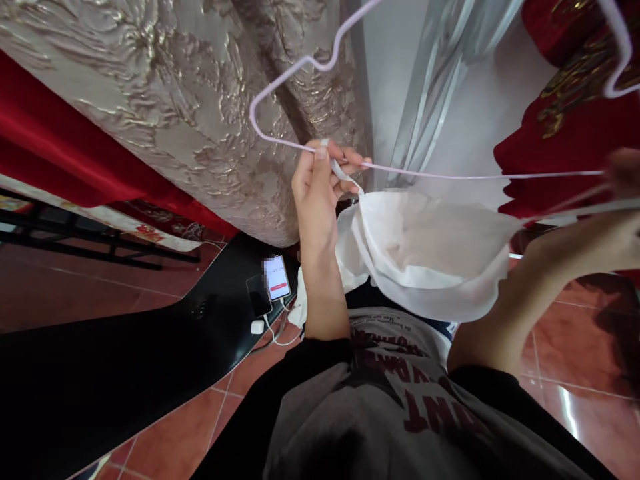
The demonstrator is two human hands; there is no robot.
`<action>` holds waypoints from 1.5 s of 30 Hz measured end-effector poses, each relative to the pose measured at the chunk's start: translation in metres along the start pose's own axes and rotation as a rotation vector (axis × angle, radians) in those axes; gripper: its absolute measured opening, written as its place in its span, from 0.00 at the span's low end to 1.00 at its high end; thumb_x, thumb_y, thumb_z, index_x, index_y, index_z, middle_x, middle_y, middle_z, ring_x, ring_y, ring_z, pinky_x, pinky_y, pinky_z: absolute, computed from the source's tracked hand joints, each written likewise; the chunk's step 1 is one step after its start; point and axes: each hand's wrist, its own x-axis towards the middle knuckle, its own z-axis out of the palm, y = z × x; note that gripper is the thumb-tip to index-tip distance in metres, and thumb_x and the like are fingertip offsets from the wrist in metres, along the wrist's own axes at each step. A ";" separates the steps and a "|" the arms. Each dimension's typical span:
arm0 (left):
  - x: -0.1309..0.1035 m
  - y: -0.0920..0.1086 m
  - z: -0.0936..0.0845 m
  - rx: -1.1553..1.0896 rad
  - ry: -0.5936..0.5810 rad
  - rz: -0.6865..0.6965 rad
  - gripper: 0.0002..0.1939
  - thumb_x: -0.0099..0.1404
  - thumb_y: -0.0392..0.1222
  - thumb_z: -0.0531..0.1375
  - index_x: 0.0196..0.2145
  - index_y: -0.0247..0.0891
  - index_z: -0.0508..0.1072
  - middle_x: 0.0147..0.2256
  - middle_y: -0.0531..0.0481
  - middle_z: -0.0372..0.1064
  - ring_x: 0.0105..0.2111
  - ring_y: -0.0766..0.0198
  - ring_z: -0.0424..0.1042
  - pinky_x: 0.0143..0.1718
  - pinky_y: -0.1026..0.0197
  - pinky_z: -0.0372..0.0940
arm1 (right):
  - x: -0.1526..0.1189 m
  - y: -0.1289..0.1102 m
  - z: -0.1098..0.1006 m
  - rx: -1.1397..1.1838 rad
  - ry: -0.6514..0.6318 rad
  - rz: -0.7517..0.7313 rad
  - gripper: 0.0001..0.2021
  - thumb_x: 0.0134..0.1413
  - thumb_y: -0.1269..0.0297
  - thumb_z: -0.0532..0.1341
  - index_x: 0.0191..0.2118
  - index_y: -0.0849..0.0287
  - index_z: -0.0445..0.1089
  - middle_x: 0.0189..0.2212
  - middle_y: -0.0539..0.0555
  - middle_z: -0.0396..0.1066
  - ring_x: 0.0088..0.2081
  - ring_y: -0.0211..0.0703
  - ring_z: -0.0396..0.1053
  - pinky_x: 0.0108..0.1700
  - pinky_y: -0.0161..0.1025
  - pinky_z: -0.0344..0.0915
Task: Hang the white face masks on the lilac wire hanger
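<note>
My left hand (324,175) is closed around the bottom bar of a pale lilac clothes hanger (287,72). A thin white strap (345,175) runs between its fingers too. From that strap hangs a sheer white garment (435,247), its upper edge open and its cloth drooping in front of my shirt. My right hand (625,190) is at the right edge, blurred and partly cut off, near the right end of the hanger's bar. Another pale strap stretches from the garment towards it. The blur hides whether its fingers grip the strap or the bar.
Beige patterned fabric (175,120) hangs ahead, with red cloth (85,147) on the left and red decorated cloth (560,113) on the right. A black table (125,360) at left carries a lit phone (278,277), a dark phone (259,297), a white charger (257,327) and cables.
</note>
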 end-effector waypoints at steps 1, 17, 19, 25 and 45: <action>-0.001 -0.001 0.001 0.025 0.008 -0.007 0.20 0.87 0.34 0.51 0.35 0.47 0.73 0.34 0.49 0.80 0.38 0.57 0.84 0.27 0.61 0.69 | -0.006 -0.006 0.022 -0.040 0.068 -0.175 0.07 0.66 0.51 0.75 0.35 0.42 0.88 0.32 0.45 0.84 0.37 0.46 0.82 0.45 0.52 0.78; 0.026 0.030 -0.054 0.307 0.450 0.466 0.16 0.75 0.22 0.63 0.41 0.41 0.85 0.48 0.54 0.86 0.52 0.55 0.84 0.48 0.56 0.79 | -0.032 -0.018 0.064 -0.139 -0.611 0.043 0.14 0.68 0.40 0.69 0.43 0.41 0.86 0.34 0.50 0.81 0.41 0.50 0.75 0.55 0.56 0.68; 0.036 0.039 -0.057 0.258 0.364 0.504 0.16 0.78 0.20 0.63 0.43 0.36 0.86 0.47 0.52 0.86 0.53 0.59 0.84 0.60 0.54 0.78 | -0.032 -0.017 0.062 -0.165 -0.611 0.056 0.15 0.67 0.39 0.69 0.43 0.42 0.86 0.33 0.50 0.80 0.41 0.51 0.74 0.55 0.56 0.68; 0.056 0.073 -0.028 0.332 0.159 0.187 0.10 0.74 0.20 0.70 0.44 0.30 0.88 0.43 0.47 0.86 0.51 0.53 0.86 0.59 0.52 0.80 | -0.034 -0.018 0.063 -0.237 -0.599 0.081 0.17 0.67 0.37 0.68 0.40 0.43 0.84 0.34 0.51 0.80 0.43 0.53 0.74 0.56 0.57 0.69; 0.013 -0.009 -0.003 0.091 0.139 0.083 0.19 0.89 0.40 0.53 0.38 0.45 0.76 0.34 0.50 0.81 0.37 0.59 0.83 0.44 0.56 0.79 | -0.043 -0.011 0.066 -0.235 -0.525 -0.042 0.12 0.67 0.47 0.72 0.51 0.43 0.84 0.46 0.54 0.84 0.51 0.57 0.78 0.59 0.60 0.73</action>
